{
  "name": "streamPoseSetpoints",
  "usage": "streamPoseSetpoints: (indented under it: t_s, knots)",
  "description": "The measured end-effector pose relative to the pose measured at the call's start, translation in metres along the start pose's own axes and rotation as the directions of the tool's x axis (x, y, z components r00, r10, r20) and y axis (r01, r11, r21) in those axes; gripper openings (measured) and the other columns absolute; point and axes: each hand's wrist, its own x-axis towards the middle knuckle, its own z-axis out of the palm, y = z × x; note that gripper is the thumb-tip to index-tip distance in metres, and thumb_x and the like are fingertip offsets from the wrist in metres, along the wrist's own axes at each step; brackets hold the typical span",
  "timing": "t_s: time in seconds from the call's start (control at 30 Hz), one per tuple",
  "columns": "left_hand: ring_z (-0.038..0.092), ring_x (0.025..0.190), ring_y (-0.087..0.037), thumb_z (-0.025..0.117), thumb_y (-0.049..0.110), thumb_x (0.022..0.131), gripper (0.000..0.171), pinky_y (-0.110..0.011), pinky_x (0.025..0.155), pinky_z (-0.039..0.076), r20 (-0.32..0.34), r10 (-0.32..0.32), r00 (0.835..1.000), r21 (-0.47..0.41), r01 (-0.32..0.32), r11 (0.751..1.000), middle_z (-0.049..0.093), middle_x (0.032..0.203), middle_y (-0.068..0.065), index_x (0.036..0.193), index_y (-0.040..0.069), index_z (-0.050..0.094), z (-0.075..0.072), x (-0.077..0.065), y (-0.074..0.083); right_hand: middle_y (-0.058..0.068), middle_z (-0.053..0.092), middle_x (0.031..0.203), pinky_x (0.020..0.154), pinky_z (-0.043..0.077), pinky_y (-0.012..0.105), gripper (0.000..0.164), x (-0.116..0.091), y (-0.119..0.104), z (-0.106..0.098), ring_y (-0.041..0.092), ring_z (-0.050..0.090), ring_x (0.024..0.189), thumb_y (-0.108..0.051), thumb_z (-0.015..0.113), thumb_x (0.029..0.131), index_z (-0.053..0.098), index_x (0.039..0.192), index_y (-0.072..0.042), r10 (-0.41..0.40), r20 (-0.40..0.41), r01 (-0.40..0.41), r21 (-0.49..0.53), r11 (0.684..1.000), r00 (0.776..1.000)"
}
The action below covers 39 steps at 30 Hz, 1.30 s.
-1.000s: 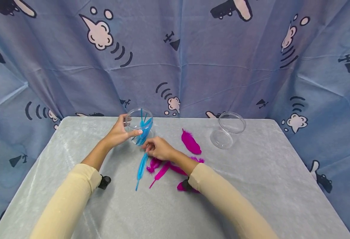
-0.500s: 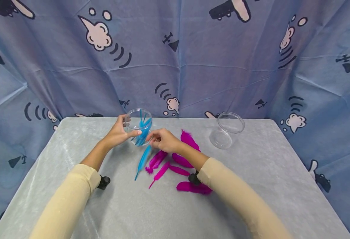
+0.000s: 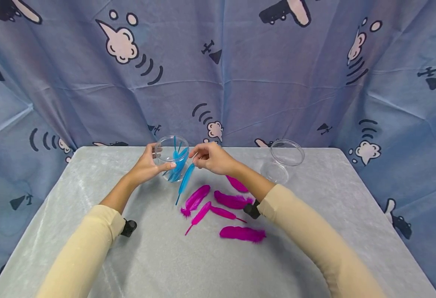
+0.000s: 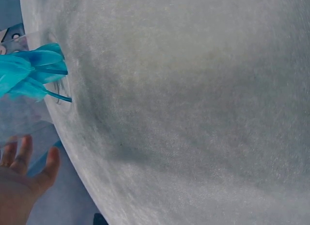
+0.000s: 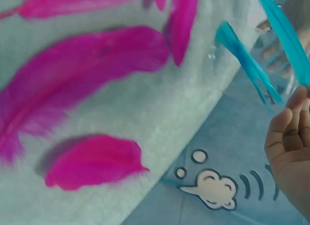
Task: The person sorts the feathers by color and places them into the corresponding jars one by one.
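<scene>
At the back left of the table stands a clear plastic jar (image 3: 163, 154) with several blue feathers (image 3: 179, 164) in it. My left hand (image 3: 148, 166) grips the jar's side, thumb in front. Just right of its rim, my right hand (image 3: 215, 159) pinches one more blue feather (image 3: 186, 180) by its upper end, and the quill hangs down outside the jar. In the right wrist view this held feather (image 5: 289, 38) rises above the fingertips. The left wrist view shows the jarred feathers (image 4: 29, 72) beyond the left hand (image 4: 26, 181).
Several magenta feathers (image 3: 242, 233) lie about the middle of the grey table (image 3: 158, 260). A second clear jar (image 3: 288, 153) stands at the back right, partly behind the right forearm. A patterned blue curtain (image 3: 188, 54) hangs behind the table.
My right hand has lifted the blue feather off the table, moving up and away toward the jar's rim. The left hand and jar have stayed in place.
</scene>
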Motion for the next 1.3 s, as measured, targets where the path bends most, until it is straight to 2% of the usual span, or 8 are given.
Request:
streamPoseSetpoints:
  t_s: [0.3, 0.47, 0.63, 0.7, 0.83, 0.9, 1.1, 1.3]
  knots:
    - [0.025, 0.144, -0.042, 0.074, 0.034, 0.089, 0.096, -0.061, 0.11, 0.032, 0.004, 0.013, 1.0, -0.004, -0.013, 1.0, 0.027, 0.158, -0.02, 0.154, 0.004, 0.01, 0.0, 0.0, 0.0, 0.018, 0.069, 0.089, 0.07, 0.051, 0.027, 0.016, 0.005, -0.026, -0.026, 0.028, 0.064, 0.08, 0.004, 0.062, 0.094, 0.066, 0.109, 0.007, -0.055, -0.059, 0.055, 0.001, 0.999, 0.997]
    - [0.025, 0.144, -0.041, 0.074, 0.037, 0.089, 0.097, -0.06, 0.11, 0.033, 0.011, 0.001, 1.0, -0.003, -0.001, 1.0, 0.027, 0.158, -0.02, 0.154, 0.004, 0.01, -0.001, -0.001, -0.002, 0.016, 0.069, 0.091, 0.076, 0.055, 0.03, 0.018, 0.011, -0.037, -0.035, 0.033, 0.068, 0.085, 0.003, 0.062, 0.095, 0.066, 0.112, 0.005, -0.077, -0.139, 0.084, 0.043, 0.996, 0.987]
    - [0.026, 0.143, -0.041, 0.073, 0.037, 0.09, 0.097, -0.06, 0.109, 0.034, 0.019, 0.014, 1.0, -0.003, -0.014, 1.0, 0.027, 0.158, -0.02, 0.154, 0.003, 0.009, -0.002, 0.0, -0.002, 0.016, 0.068, 0.092, 0.082, 0.056, 0.04, 0.018, 0.016, -0.045, -0.042, 0.024, 0.067, 0.081, 0.004, 0.062, 0.095, 0.066, 0.112, 0.005, -0.096, -0.26, 0.118, 0.07, 0.99, 0.961]
    - [0.026, 0.143, -0.041, 0.073, 0.037, 0.09, 0.098, -0.06, 0.109, 0.034, 0.02, 0.016, 1.0, 0.0, -0.016, 1.0, 0.027, 0.158, -0.02, 0.155, 0.003, 0.008, -0.002, 0.0, -0.002, 0.017, 0.068, 0.091, 0.08, 0.056, 0.039, 0.017, 0.018, -0.046, -0.044, 0.023, 0.067, 0.08, 0.004, 0.062, 0.095, 0.067, 0.111, 0.005, -0.103, -0.299, 0.13, 0.072, 0.989, 0.949]
    - [0.026, 0.144, -0.041, 0.074, 0.038, 0.089, 0.099, -0.06, 0.109, 0.033, 0.023, 0.014, 1.0, 0.008, -0.014, 1.0, 0.027, 0.159, -0.02, 0.155, 0.004, 0.009, -0.003, -0.001, -0.002, 0.016, 0.07, 0.09, 0.07, 0.052, 0.028, 0.015, 0.021, -0.046, -0.049, 0.021, 0.067, 0.078, 0.003, 0.063, 0.095, 0.067, 0.108, 0.005, -0.102, -0.356, 0.133, 0.064, 0.989, 0.929]
    - [0.026, 0.144, -0.041, 0.074, 0.038, 0.089, 0.099, -0.06, 0.11, 0.033, 0.023, 0.017, 1.0, 0.011, -0.017, 1.0, 0.027, 0.159, -0.02, 0.155, 0.003, 0.009, -0.003, -0.001, -0.002, 0.016, 0.07, 0.09, 0.07, 0.051, 0.025, 0.014, 0.023, -0.047, -0.051, 0.02, 0.067, 0.078, 0.004, 0.063, 0.094, 0.067, 0.108, 0.005, -0.096, -0.374, 0.129, 0.064, 0.99, 0.922]
    - [0.026, 0.144, -0.041, 0.074, 0.039, 0.089, 0.1, -0.06, 0.11, 0.034, 0.023, 0.022, 0.999, 0.017, -0.022, 1.0, 0.027, 0.159, -0.019, 0.155, 0.004, 0.009, -0.003, -0.002, -0.001, 0.018, 0.068, 0.092, 0.078, 0.055, 0.026, 0.014, 0.029, -0.048, -0.055, 0.022, 0.068, 0.079, 0.005, 0.062, 0.094, 0.067, 0.107, 0.006, -0.066, -0.434, 0.12, 0.098, 0.988, 0.899]
    - [0.026, 0.145, -0.041, 0.074, 0.038, 0.089, 0.098, -0.061, 0.109, 0.034, 0.02, 0.015, 1.0, 0.013, -0.015, 1.0, 0.027, 0.159, -0.019, 0.155, 0.004, 0.009, -0.003, -0.002, -0.001, 0.015, 0.068, 0.093, 0.074, 0.053, 0.024, 0.013, 0.035, -0.046, -0.047, 0.028, 0.069, 0.085, 0.002, 0.063, 0.095, 0.067, 0.107, 0.004, -0.036, -0.491, 0.069, 0.049, 0.996, 0.87]
